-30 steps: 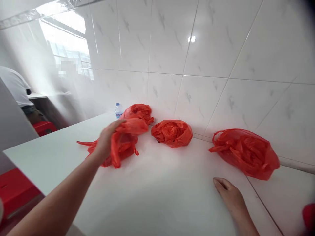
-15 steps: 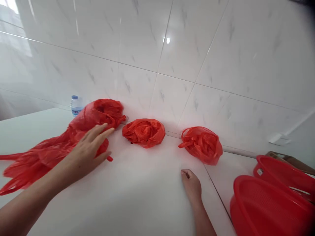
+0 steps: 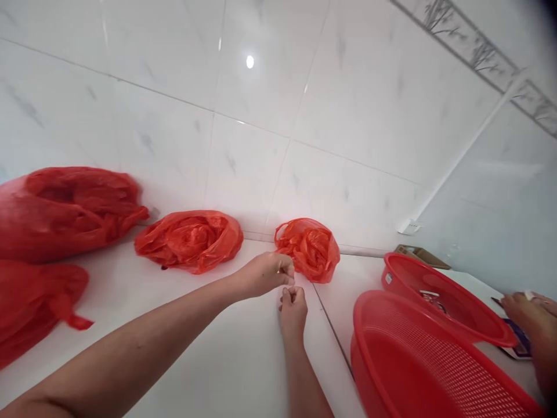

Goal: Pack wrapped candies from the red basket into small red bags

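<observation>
My left hand [image 3: 267, 274] reaches across the white table with its fingers curled into a pinch. Just below it, my right hand [image 3: 293, 310] is closed, thumb against fingers, and the fingertips of both hands nearly meet. Whatever they may hold is too small to make out. Right behind my left hand lies a crumpled red plastic bag [image 3: 315, 252]. A second bunched red bag [image 3: 191, 241] sits to its left against the wall. Farther left are a bulky red bag [image 3: 73, 212] and a loose red bag [image 3: 35, 307] in front of it.
Two red plastic baskets [image 3: 361, 313] stand on the right; the farther one [image 3: 470, 302] has small items inside. Another person's hands [image 3: 531, 316] are at the right edge. A cardboard box [image 3: 422, 255] stands behind the baskets. White tiles [image 3: 252, 168] back the table.
My left hand has moved right, away from the big red bags, and closed near my right hand. The view has turned right, bringing another person's hands in and leaving the water bottle out.
</observation>
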`<state>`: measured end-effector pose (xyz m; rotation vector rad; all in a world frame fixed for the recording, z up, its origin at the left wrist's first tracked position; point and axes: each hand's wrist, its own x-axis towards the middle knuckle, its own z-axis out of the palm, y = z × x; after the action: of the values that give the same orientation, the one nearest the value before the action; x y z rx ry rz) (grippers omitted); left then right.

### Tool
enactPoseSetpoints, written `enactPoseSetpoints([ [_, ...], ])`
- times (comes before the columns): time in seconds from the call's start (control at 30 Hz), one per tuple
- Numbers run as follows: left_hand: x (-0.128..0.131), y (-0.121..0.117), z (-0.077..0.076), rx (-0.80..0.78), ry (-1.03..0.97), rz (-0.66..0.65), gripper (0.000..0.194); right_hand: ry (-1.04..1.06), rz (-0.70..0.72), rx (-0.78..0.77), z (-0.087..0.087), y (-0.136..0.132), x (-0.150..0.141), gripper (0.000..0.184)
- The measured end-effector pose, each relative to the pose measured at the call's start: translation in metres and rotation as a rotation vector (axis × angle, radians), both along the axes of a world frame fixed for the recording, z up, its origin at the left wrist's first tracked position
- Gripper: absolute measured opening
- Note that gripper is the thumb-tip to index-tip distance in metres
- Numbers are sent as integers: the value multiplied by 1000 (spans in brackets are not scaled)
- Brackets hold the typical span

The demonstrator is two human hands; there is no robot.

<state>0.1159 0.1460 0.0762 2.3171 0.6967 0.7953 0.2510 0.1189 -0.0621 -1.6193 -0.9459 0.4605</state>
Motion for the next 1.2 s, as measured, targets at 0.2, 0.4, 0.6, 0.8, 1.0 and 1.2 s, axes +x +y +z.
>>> enactPoseSetpoints([
  [0.2,70,51,26,146,-162,121,37,249,-25,155,4,21,16,31],
  [0.4,122,77,21,306,-77,123,25,457,-15,274,7,35,33,45],
  [0.6,138,103,-16,258,65,193,42,596,-14,337,7,48,50,44],
  [0.8,119,104,-27,150,-68,308,17,653,-50,335,2,60,62,27],
  [1.0,86,111,2,72,-458,513,16,698,-68,358,2,59,63,20],
  [1.2,40,107,26,-5,-706,600,17,721,-66,363,4,59,65,23],
])
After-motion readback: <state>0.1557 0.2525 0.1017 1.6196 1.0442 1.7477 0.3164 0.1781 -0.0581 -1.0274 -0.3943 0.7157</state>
